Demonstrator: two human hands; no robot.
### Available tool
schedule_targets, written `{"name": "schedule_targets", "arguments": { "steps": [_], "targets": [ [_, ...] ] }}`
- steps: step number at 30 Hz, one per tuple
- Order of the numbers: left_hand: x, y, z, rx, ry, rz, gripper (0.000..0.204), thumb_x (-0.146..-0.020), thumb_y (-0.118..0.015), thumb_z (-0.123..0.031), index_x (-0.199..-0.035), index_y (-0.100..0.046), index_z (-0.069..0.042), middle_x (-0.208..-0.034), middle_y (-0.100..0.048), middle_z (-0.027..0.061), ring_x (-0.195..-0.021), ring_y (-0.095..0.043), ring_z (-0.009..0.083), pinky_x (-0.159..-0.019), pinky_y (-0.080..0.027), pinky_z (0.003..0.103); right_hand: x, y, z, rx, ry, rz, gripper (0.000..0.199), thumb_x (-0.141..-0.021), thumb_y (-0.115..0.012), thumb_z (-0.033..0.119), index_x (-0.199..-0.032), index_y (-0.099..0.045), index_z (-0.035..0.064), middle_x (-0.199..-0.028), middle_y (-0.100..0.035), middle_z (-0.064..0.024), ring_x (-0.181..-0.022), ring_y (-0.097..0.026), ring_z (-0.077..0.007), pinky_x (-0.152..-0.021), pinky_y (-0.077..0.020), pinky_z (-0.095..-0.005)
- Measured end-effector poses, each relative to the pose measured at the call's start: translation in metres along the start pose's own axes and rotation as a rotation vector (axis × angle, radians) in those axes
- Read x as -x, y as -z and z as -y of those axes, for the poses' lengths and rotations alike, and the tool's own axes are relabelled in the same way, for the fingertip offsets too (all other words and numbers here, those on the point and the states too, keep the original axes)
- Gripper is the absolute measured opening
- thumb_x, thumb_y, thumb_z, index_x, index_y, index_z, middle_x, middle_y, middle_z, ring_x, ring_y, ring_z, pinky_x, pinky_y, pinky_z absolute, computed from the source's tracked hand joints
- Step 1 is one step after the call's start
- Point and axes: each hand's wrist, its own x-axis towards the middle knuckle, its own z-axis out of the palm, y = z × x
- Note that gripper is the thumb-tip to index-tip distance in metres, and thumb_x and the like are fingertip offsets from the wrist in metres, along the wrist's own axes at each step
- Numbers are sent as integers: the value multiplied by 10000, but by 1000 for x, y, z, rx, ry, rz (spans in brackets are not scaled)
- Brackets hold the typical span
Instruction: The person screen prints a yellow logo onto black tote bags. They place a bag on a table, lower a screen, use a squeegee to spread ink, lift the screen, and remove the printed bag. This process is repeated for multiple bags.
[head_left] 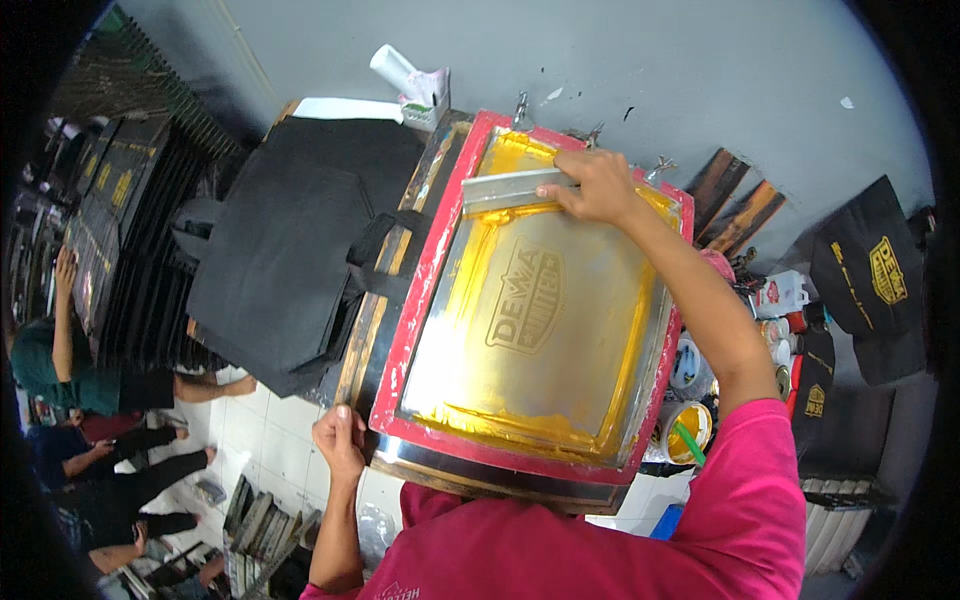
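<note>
In front of me lies a silk-screen printing frame (433, 270) with red-pink edges. A shield-shaped printed design (526, 295) shows in the middle of its mesh. Yellow ink (607, 440) is smeared along the inner borders. My right hand (597, 187) is closed around one end of a grey squeegee (505, 190), which lies crosswise near the far end of the mesh, ink along its near edge. Beside the frame's near left corner, my left hand (341, 438) is closed with curled fingers; whatever it may hold is hidden.
Black fabric bags (280, 250) are piled left of the frame. Metal clamps (520, 110) stand along its far edge. To the right sit an ink tub (690, 432) with a green stick, jars and a white jug (782, 293). Other people (60, 360) are at far left.
</note>
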Motion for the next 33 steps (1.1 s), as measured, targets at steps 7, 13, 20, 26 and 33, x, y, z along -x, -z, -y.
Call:
{"name": "schedule_targets", "arguments": {
  "steps": [7,13,20,26,33],
  "targets": [
    [0,2,6,-28,-10,-37,524,-1051,-566,-436,-680,-602,-67,-547,-492,-30,-449,-401,53,-429,-257,249,42,0,93,-201,381,-114,388,-825,-774,448,-749,-596,112,-704,-556,-56,-654,-602,-269,-601,-442,-377],
    [-3,-1,5,-20,-22,-58,518,-1053,-565,-438,-690,-601,-71,-559,-490,-31,-453,-394,51,-435,-258,247,73,0,155,-318,554,-150,385,-810,-778,451,-734,-576,133,-690,-535,-28,-633,-587,-222,-598,-419,-342],
    [2,-6,6,-55,-70,-124,501,-1060,-559,-410,-695,-606,-71,-564,-490,-26,-463,-402,54,-436,-263,244,80,14,125,-410,761,-1,357,-815,-771,436,-757,-584,137,-701,-539,-19,-676,-592,-215,-611,-430,-337],
    [-5,-5,17,-2,-68,-125,499,-1063,-569,-395,-669,-574,-90,-545,-455,-52,-449,-368,36,-427,-225,239,115,50,52,-119,552,-70,148,-833,-685,246,-832,-602,122,-804,-592,-27,-809,-624,-228,-694,-501,-352],
    [-11,-3,16,12,-98,-101,519,-1071,-557,-395,-640,-525,-109,-525,-417,-62,-432,-316,26,-421,-189,246,118,2,-1,-42,272,-301,110,-799,-656,115,-896,-631,70,-849,-634,-61,-860,-654,-263,-729,-538,-406]
  ]
}}
